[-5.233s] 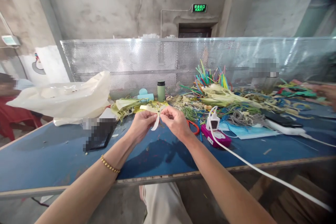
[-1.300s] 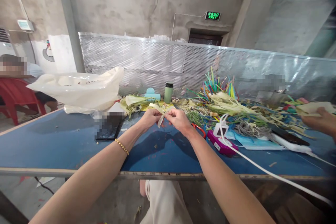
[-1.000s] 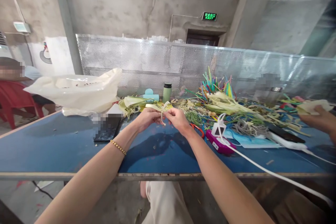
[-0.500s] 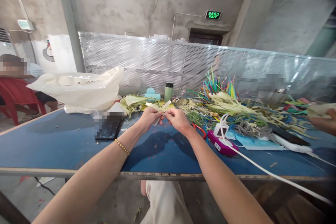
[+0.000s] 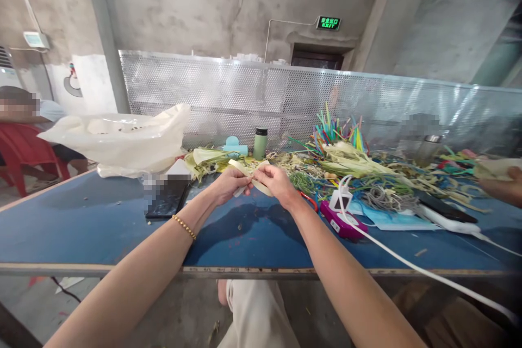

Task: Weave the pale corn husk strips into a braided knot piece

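Observation:
Above the blue table (image 5: 134, 239), my left hand (image 5: 231, 184) and my right hand (image 5: 274, 180) meet with fingertips nearly touching. Both pinch a pale cream strip (image 5: 263, 189), flat and ribbon-like, which looks like dried husk or leaf. One end sticks up over my left fingers, and a loop hangs below my right fingers. How the strip is crossed or tied between the fingertips is hidden. A beaded gold bracelet (image 5: 184, 227) circles my left wrist. Behind my hands lie bundled pale green husks (image 5: 204, 160).
A black tablet-like device (image 5: 167, 198) and a large plastic bag (image 5: 122, 141) are at left. A green bottle (image 5: 260, 143) stands behind. On the right are a purple power strip (image 5: 342, 221) with a white cable, cords and colourful pipe cleaners (image 5: 338, 130). A co-worker's hand (image 5: 505, 187) shows far right.
The strip now forms a wider loop beneath my right fingers, where before a short end pointed up. My right fingers have turned slightly; both hands stay together in about the same place.

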`<state>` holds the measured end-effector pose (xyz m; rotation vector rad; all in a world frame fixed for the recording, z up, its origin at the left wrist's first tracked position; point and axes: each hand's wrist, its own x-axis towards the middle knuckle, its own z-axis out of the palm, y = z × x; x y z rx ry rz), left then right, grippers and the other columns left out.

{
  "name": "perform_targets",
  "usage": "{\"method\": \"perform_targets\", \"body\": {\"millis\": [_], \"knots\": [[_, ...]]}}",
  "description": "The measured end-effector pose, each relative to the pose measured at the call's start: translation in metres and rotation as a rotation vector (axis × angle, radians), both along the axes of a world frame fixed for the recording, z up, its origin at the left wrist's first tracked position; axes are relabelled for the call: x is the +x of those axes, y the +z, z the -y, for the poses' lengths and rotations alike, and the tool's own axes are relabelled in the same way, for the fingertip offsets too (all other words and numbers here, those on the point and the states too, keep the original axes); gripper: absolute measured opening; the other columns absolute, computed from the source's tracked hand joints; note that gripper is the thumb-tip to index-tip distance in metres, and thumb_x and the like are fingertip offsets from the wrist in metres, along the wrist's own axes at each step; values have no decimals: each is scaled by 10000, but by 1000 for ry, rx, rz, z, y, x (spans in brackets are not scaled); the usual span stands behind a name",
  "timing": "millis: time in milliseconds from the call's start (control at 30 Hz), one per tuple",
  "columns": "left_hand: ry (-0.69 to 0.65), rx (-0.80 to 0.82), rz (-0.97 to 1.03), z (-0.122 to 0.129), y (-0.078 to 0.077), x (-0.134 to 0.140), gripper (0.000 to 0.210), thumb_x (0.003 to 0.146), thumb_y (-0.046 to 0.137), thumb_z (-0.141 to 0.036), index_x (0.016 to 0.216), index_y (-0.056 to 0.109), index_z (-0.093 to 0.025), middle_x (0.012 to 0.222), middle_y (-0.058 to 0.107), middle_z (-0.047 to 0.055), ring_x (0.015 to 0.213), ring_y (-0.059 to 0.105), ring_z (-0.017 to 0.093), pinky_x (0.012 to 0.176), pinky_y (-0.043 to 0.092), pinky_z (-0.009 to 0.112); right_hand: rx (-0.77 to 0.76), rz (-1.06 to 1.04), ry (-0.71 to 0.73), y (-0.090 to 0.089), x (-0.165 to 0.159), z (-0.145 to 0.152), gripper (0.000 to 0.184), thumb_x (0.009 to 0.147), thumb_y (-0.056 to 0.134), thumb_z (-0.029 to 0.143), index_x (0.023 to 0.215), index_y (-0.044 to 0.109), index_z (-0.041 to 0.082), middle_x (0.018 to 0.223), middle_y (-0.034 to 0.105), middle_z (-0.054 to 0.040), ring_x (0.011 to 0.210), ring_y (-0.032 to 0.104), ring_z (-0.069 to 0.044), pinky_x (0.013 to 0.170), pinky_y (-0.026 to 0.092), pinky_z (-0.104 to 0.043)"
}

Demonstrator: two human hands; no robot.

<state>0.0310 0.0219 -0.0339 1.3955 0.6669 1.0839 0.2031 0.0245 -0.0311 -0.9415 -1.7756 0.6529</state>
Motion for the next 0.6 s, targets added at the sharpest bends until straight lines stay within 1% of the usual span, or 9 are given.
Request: {"method": "perform_targets", "body": {"millis": [100,167,200,300,400,600], "knots": [[-85,-6,-5,4,2,0,117,702,747,-144,730,678,-53,690,680,86,538,607,110,526,412,226,2,-35,-15,-1,0,-2,289,741,666,437,699,598,158,664,631,-21,599,533,-133,542,399,-240],[-109,-14,12,5,3,1,146,687,762,-149,768,687,-54,748,700,104,591,643,133,564,439,236,19,-49,-32,-1,-1,-3,280,734,657,424,684,584,158,650,622,-18,583,523,-129,530,391,-239],[-107,-17,11,5,3,2,159,695,765,-170,769,687,-53,740,701,109,595,648,139,568,444,239,26,-56,-40,-1,-2,-4,278,732,651,421,682,581,158,645,620,-18,577,521,-129,526,389,-239],[-23,0,-4,5,2,5,195,744,741,-234,703,668,-57,616,671,95,518,615,129,520,419,233,33,-64,-54,-1,-4,-3,267,731,639,416,696,585,156,659,634,-28,588,545,-138,533,405,-242],[68,34,-1,4,-1,9,210,768,710,-235,655,647,-70,525,637,74,451,574,118,482,391,231,23,-68,-48,-2,-6,-3,264,737,631,419,721,593,157,685,658,-44,616,580,-155,552,435,-250],[95,58,35,3,-2,13,176,734,695,-165,595,624,-83,487,617,59,428,557,118,479,385,236,46,-17,-102,-5,-7,-6,199,747,610,355,757,610,156,722,679,-56,649,606,-164,555,456,-246]]}}
